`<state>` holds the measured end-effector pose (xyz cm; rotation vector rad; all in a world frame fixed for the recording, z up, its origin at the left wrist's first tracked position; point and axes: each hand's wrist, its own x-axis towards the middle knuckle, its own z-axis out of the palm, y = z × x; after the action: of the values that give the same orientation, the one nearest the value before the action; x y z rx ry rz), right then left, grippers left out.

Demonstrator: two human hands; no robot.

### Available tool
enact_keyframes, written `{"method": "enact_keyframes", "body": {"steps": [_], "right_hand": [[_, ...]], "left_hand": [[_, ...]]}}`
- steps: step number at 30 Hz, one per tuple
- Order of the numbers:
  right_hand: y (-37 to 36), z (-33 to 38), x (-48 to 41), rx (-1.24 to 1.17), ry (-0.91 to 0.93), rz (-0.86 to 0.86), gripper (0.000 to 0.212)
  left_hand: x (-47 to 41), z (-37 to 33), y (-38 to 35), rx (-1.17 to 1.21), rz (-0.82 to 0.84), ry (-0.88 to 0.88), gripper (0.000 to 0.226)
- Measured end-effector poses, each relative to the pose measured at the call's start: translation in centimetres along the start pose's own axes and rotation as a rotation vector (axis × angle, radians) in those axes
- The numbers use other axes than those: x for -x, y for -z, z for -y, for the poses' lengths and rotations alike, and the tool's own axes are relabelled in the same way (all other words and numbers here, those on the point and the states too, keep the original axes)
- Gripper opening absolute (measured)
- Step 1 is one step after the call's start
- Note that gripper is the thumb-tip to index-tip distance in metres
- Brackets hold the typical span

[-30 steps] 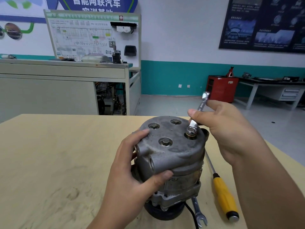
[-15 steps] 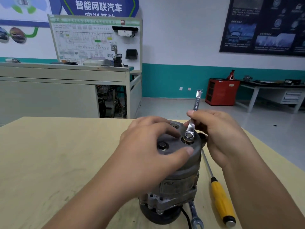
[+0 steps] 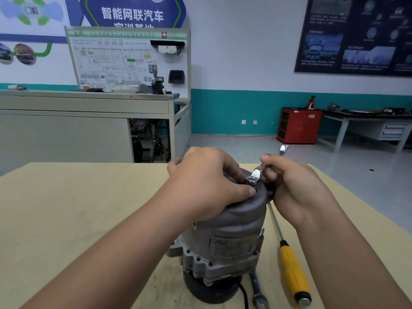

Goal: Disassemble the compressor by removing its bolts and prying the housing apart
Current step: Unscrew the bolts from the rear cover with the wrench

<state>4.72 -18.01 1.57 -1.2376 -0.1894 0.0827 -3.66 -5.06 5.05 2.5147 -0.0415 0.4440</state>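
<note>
- The compressor [image 3: 234,233] stands upright on the wooden table [image 3: 66,219], dead centre and close to the person, with its black pulley end down.
- The left hand [image 3: 207,186] lies right over the compressor's grey top cap. Its fingers curl down the far edge and its thumb is pressed on the near side, so it grips the housing from above.
- That thumb tip sits just beside a dark bolt hole at the right-hand rim of the cap.
- The right hand [image 3: 296,188] is just to the right of the cap, its fingers closed in a pinch on the shank of a small wrench [image 3: 256,175].
- The wrench's ring end tilts down over that same hole, between the two hands. Its other end pokes out beyond the knuckles.
- Whether a bolt sits inside the ring, I can't tell. The other bolts are hidden under the left palm.
- On the table to the right of the compressor, under the right forearm, lies a screwdriver [image 3: 292,270] with a yellow handle, its shaft pointing away from the person.
- Between it and the compressor's base lies an open-ended spanner [image 3: 256,291], just beside a black cable [image 3: 244,293] that runs out from under the pulley.
- Far back across the floor stands a red cabinet [image 3: 298,126].
</note>
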Motion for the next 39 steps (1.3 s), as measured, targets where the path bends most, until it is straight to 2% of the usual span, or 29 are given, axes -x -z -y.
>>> {"method": "enact_keyframes", "body": {"steps": [9,12,15,19,23,27,29,32,35,39], "right_hand": [[0.3,-0.3,0.3,-0.217,-0.037,-0.047,0.035],[0.5,-0.3,0.4,-0.325,-0.038,-0.055,0.030],[0.6,-0.4,0.6,-0.330,-0.031,-0.059,0.030],[0.5,-0.6,0.8,-0.321,-0.010,-0.069,0.030],[0.3,-0.8,1.0,-0.332,-0.003,-0.079,0.028],[0.2,-0.6,0.9,-0.355,-0.009,-0.090,0.027],[0.0,-0.6,0.9,-0.341,-0.010,-0.092,0.027],[-0.2,-0.6,0.9,-0.320,-0.006,-0.094,0.026],[-0.4,-0.7,1.1,-0.314,0.010,-0.094,0.027],[-0.5,-0.6,1.2,-0.293,0.019,-0.109,0.027]], "left_hand": [[-0.3,0.4,-0.5,0.040,-0.064,-0.032,0.020],[-0.1,0.9,-0.2,0.165,-0.099,-0.023,0.015],[0.1,1.3,0.3,0.334,-0.128,-0.019,0.015],[0.3,2.7,1.8,0.433,-0.211,-0.009,0.018],[1.0,6.3,4.1,0.488,-0.369,0.107,0.015],[2.2,11.7,4.6,0.322,-0.462,0.341,0.020],[2.8,14.6,3.6,0.183,-0.401,0.459,0.023],[3.0,18.4,1.3,0.046,-0.213,0.620,0.024],[2.8,21.1,-0.8,-0.012,-0.120,0.718,0.024],[2.1,23.6,-2.9,0.019,-0.086,0.817,0.029]]}}
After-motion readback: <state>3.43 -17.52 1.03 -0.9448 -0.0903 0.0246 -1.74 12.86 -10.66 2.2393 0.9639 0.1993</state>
